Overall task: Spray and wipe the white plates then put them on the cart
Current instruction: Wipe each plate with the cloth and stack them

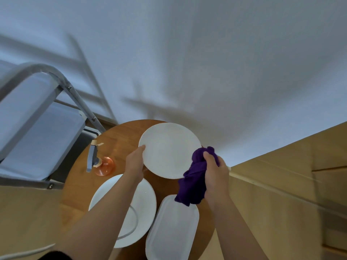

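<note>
My left hand (135, 160) holds a round white plate (169, 150) by its left rim, tilted up above the round wooden table (120, 139). My right hand (216, 175) grips a bunched purple cloth (194, 182) at the plate's right edge. A second round white plate (146, 201) lies on the table under my left forearm. A white oblong plate (172, 228) lies to its right. An orange spray bottle (102, 162) with a grey trigger stands at the table's left side.
A grey metal cart (37, 117) with pale shelves stands to the left of the table, against the white wall. Wooden floor runs along both sides.
</note>
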`<state>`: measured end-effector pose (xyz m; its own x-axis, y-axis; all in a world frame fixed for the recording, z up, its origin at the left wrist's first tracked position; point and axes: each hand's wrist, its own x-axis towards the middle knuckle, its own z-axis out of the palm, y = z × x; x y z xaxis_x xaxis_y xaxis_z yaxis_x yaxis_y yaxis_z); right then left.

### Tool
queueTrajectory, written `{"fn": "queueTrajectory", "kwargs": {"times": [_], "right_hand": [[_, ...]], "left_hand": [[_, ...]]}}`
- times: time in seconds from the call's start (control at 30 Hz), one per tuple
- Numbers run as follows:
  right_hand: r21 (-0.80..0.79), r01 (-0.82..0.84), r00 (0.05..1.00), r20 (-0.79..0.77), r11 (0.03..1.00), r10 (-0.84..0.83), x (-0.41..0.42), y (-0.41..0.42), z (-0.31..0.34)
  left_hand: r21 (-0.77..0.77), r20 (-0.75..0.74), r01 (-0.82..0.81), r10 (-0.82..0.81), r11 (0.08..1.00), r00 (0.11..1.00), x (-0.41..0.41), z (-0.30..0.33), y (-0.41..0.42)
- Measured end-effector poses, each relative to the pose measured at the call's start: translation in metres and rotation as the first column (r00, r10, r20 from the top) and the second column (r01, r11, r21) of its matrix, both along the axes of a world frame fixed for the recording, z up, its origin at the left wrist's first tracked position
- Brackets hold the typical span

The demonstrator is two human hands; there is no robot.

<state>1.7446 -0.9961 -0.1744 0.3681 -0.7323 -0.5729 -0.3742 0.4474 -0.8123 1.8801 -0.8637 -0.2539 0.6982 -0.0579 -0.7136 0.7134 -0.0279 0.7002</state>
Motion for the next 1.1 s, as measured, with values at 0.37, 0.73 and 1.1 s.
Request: {"fn": "queueTrajectory", "kwargs": {"times": [0.37, 0.73, 1.1], "right_hand": [[-0.538, -0.684, 0.724, -0.414, 0.493, 0.552, 0.011, 0.084, 0.064], [-0.841, -0.381, 0.912, -0.273, 0.385, 0.307, 0.052, 0.149, 0.116], [-0.934, -0.353, 0.679, -0.296, -0.054, 0.672, 0.064, 0.227, 0.162]], "left_hand": [[-0.634, -0.094, -0.064, 0.006, 0.771, 0.996, -0.022, 0.124, 0.055], [-0.682, 0.129, 0.032, 0.078, 0.730, 0.989, -0.054, 0.180, 0.128], [-0.774, 0.202, -0.004, 0.253, 0.633, 0.946, -0.041, 0.237, 0.157]]}}
